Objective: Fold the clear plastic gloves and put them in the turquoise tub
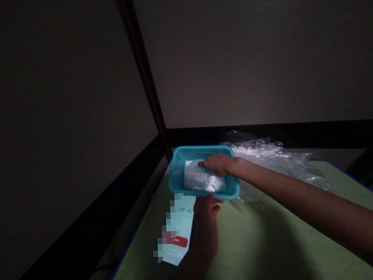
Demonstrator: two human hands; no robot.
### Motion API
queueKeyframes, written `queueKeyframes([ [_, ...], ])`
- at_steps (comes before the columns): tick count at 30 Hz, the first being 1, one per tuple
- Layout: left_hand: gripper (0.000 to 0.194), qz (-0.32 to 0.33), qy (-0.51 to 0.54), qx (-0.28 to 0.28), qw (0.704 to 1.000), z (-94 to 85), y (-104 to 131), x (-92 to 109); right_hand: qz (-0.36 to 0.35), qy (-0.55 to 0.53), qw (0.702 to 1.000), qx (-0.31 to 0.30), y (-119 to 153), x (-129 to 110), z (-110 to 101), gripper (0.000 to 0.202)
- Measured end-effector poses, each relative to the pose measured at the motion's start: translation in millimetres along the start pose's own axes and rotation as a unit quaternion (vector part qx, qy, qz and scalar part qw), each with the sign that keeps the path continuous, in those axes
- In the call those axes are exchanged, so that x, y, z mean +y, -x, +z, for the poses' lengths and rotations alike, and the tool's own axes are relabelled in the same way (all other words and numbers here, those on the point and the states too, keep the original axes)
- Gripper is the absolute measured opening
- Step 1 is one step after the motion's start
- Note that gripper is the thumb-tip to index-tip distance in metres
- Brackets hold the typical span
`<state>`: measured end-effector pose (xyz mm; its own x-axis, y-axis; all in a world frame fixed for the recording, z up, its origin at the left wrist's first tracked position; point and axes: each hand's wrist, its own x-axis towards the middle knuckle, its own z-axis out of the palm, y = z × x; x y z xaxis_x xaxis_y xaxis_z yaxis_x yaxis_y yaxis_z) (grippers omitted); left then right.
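A light-blue rectangular plastic basket (173,183) stands at the far end of the table, with folded clear plastic bags (195,181) lying flat in it. From the right, my right hand (219,164) reaches over the rim and rests on the folded plastic. One finger points left; its other fingers are mostly hidden beneath the hand. At the front, my left hand (209,208) grips the basket's near rim, its thumb against the edge and its fingers curled below. Beside my left wrist lies a lit phone (185,221) showing 08:47, partly covered by the forearm.
Crumpled clear plastic sheeting (275,159) spreads to the right of the basket, behind my right forearm. The green table (245,244) has a blue edge and stands in a corner between two walls. The room is dim.
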<state>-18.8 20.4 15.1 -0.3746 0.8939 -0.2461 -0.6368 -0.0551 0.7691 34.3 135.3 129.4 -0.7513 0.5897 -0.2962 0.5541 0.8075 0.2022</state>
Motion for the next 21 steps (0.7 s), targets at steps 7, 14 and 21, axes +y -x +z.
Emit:
queueKeyframes([
  [7, 0.023, -0.005, 0.009, -0.009, 1.000, 0.5, -2, 0, 0.013, 0.013, 0.999, 0.044, 13, -9, -9, 0.036],
  [14, 0.018, -0.001, 0.001, -0.028, 1.000, 0.6, 2, 2, 0.016, 0.007, 1.000, 0.022, 19, -15, -15, 0.030],
  [21, 0.021, -0.001, 0.000, -0.029, 1.000, 1.5, 2, 2, 0.014, 0.025, 0.999, 0.043, 14, -12, -3, 0.029],
])
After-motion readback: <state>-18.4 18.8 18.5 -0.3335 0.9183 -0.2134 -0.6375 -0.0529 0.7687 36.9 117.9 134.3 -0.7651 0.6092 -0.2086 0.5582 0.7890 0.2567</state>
